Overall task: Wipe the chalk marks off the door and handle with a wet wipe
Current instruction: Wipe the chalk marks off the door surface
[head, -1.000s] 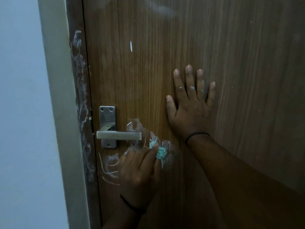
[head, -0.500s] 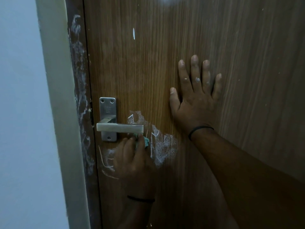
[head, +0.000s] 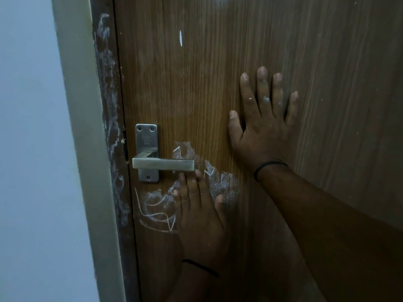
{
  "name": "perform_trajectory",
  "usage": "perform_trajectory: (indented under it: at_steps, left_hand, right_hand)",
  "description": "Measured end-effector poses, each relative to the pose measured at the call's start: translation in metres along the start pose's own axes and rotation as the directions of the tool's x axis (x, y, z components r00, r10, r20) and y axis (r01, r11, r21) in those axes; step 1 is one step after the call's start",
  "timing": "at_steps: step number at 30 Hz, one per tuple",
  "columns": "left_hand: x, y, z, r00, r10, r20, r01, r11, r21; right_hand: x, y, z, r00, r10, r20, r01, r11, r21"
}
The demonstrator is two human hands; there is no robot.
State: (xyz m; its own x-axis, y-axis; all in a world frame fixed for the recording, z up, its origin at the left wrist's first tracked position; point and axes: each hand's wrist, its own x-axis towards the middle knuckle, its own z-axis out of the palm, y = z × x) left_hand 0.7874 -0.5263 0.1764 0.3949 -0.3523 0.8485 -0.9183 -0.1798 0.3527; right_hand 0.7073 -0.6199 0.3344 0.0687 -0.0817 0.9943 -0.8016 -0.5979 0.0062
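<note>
A brown wooden door [head: 196,83] fills the view, with a steel lever handle [head: 161,165] at its left edge. White chalk marks [head: 220,182] smear the wood right of the lever, and chalk scribbles [head: 152,205] lie below it. My left hand [head: 200,216] presses on the door just under the lever, fingertips touching its underside. The green wet wipe seen earlier is hidden under those fingers. My right hand [head: 261,131] rests flat on the door up and to the right, fingers spread, holding nothing.
The dark door frame [head: 109,105] left of the door carries a long vertical streak of chalk. Beyond it are pale trim [head: 82,149] and a light wall [head: 32,149]. A small white mark [head: 180,38] sits high on the door.
My left hand has slid up and left from the smear towards the lever, and the green wipe has gone out of sight beneath its fingers. My right hand stays flat on the door.
</note>
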Motion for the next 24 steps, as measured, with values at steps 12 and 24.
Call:
perform_trajectory:
  at_steps: [12,24]
  left_hand:
    - [0.011,-0.010,-0.002,0.998,0.063,-0.026,-0.064,0.997,-0.050]
    - [0.065,-0.004,-0.013,0.979,0.010,-0.202,-0.028,0.996,-0.085]
  right_hand:
    - [-0.001,-0.001,-0.006,0.997,0.011,0.082,-0.010,1.000,-0.006]
    - [0.000,0.000,-0.001,1.000,0.005,0.025,-0.004,1.000,-0.005]
